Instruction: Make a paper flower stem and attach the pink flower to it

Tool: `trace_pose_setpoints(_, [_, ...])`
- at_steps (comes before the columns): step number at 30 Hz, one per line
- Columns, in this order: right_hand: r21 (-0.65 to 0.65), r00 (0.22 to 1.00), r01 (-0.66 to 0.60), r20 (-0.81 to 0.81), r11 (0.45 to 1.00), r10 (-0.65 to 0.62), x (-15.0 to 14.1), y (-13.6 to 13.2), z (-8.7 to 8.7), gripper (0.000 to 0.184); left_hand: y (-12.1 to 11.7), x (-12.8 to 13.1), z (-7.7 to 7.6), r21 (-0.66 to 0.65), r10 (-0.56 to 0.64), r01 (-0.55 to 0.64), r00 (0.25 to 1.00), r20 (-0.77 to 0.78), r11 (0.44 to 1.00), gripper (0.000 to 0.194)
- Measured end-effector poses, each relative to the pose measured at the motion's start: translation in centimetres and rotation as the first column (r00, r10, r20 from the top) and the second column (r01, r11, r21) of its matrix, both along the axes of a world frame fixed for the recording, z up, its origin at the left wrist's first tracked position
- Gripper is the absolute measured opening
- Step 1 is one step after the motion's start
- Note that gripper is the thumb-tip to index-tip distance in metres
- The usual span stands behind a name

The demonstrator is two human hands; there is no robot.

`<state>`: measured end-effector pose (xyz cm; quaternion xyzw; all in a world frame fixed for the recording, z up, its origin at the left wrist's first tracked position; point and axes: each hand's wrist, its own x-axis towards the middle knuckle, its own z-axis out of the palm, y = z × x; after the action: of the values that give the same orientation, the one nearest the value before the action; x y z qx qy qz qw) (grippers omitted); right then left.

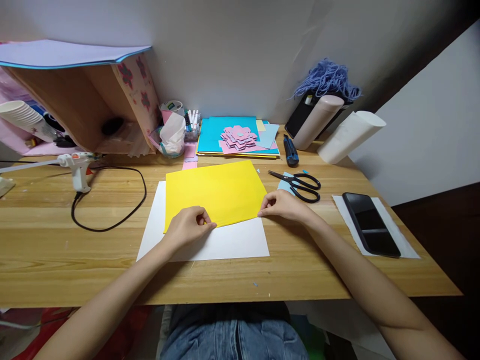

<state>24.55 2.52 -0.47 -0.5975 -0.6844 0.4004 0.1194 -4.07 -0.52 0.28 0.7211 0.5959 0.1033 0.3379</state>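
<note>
A yellow sheet (pixel 215 192), perhaps paper or thin foam, lies at a slant over a white sheet of paper (pixel 232 242) in the middle of the table. My left hand (pixel 189 225) pinches the yellow sheet's near edge between thumb and fingers. At its near right corner, my right hand (pixel 281 205) pinches it too. Black-handled scissors (pixel 296 185) rest just beyond my right hand, partly over a light blue paper scrap (pixel 285 184). Behind the yellow sheet, a layered pink paper flower (pixel 240 138) sits on stacked blue sheets (pixel 210 132).
To the left, a white glue gun (pixel 79 167) trails a looped black cord (pixel 144 192). A blue utility knife (pixel 290 150) lies behind the scissors. A phone (pixel 370 222) rests at right. Paper rolls (pixel 350 137), markers (pixel 192 120) and an open cardboard box (pixel 84 100) line the back.
</note>
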Motion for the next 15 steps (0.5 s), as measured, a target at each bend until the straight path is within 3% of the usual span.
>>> trace_pose_setpoints(12, [-0.065,0.999,-0.018,0.048,0.998,0.021,3.1,1.2,0.5,0.020,0.2,-0.2,-0.2,0.007,-0.028,0.028,1.000,0.006,1.000,0.025])
trace_pose_setpoints(15, [-0.096,0.999,0.037,-0.031,0.995,-0.040,2.9,0.9,1.3,0.020,0.2,-0.2,-0.2,0.003,-0.032,0.032,0.999,0.005,0.999,0.025])
